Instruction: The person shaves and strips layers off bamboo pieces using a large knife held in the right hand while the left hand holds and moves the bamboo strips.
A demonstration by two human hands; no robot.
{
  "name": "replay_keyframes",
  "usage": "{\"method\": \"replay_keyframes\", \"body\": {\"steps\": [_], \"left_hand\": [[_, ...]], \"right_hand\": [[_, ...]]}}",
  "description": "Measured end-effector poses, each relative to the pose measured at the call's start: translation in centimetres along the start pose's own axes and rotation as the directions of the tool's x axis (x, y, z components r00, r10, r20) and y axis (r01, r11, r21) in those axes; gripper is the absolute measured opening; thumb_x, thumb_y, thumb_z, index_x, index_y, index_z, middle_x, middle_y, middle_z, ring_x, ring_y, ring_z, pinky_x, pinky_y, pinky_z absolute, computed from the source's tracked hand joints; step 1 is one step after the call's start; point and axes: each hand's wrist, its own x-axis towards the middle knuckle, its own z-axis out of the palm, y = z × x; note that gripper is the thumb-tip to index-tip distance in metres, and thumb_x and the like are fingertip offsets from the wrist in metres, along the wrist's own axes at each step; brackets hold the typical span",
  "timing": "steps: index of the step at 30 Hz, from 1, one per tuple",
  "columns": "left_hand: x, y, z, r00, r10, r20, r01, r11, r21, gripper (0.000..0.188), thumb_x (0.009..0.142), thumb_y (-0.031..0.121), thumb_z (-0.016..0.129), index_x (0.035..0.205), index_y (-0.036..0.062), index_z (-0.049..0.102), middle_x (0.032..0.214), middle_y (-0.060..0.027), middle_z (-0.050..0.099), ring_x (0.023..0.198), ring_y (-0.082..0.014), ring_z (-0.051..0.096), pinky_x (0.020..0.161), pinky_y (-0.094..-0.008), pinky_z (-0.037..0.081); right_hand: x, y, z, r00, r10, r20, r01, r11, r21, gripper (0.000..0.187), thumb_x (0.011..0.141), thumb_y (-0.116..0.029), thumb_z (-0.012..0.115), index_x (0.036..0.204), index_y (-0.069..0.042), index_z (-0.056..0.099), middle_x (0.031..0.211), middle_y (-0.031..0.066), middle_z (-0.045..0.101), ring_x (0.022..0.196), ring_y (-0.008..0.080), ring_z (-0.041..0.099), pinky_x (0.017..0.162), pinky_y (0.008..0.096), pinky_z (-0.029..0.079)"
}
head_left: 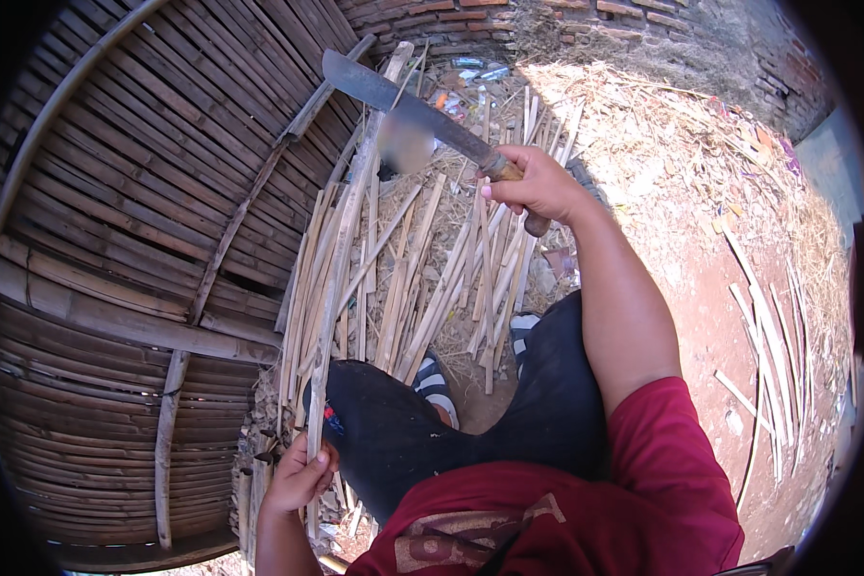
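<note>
a long wooden strip [341, 254] runs from twelve to seven o'clock, gripped near its lower end by the left hand [298, 477]; the right hand [545, 187], between one and two, clasps a machete [442, 128]; a slatted wall [115, 182] stands at nine.

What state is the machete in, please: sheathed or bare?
Bare: the machete shows its dark blade with nothing covering it, and the right hand grips its handle.

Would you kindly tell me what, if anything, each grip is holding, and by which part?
The right grip holds the machete by its wooden handle; the left grip holds a long pale strip toward its near end.
</note>
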Motion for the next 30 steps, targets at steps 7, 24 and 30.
{"method": "replay_keyframes", "body": {"steps": [7, 24, 30], "left_hand": [[2.2, 0.1, 0.7, 0.75, 0.584, -0.311, -0.164, 0.619, 0.768, 0.035, 0.109, 0.034, 0.056, 0.098, 0.0012, 0.06, 0.068, 0.001, 0.053, 0.064, -0.0085, 0.049, 0.058, -0.0287, 0.04], [3.0, -0.1, -0.1, 0.904, 0.24, -0.354, 0.057, 0.752, 0.657, 0.042, 0.081, 0.009, 0.085, 0.076, 0.0102, 0.044, 0.066, 0.0041, 0.04, 0.062, -0.0068, 0.037, 0.055, -0.0272, 0.034], [3.7, -0.9, -0.7, 0.923, 0.186, -0.338, 0.044, 0.82, 0.571, 0.042, 0.08, 0.007, 0.085, 0.075, 0.0106, 0.043, 0.067, 0.0041, 0.04, 0.063, -0.007, 0.037, 0.056, -0.0268, 0.034]], "right_hand": [[-0.4, -1.2, 0.2, 0.986, -0.02, -0.166, 0.001, 0.994, -0.113, 0.032, 0.087, -0.022, 0.081, 0.113, -0.006, 0.07, 0.072, -0.0036, 0.058, 0.057, 0.0062, 0.052, 0.052, 0.0254, 0.041], [1.0, -0.2, -0.6, 0.971, 0.05, -0.234, -0.118, 0.951, -0.285, 0.024, 0.083, -0.016, 0.071, 0.101, -0.001, 0.065, 0.073, 0.0039, 0.06, 0.068, 0.0138, 0.056, 0.065, 0.0351, 0.048], [1.1, 0.9, 1.8, 0.997, -0.056, -0.052, 0.03, 0.911, -0.41, 0.032, 0.08, -0.019, 0.073, 0.106, -0.001, 0.065, 0.076, 0.0085, 0.061, 0.071, 0.019, 0.059, 0.068, 0.0384, 0.05]]}}
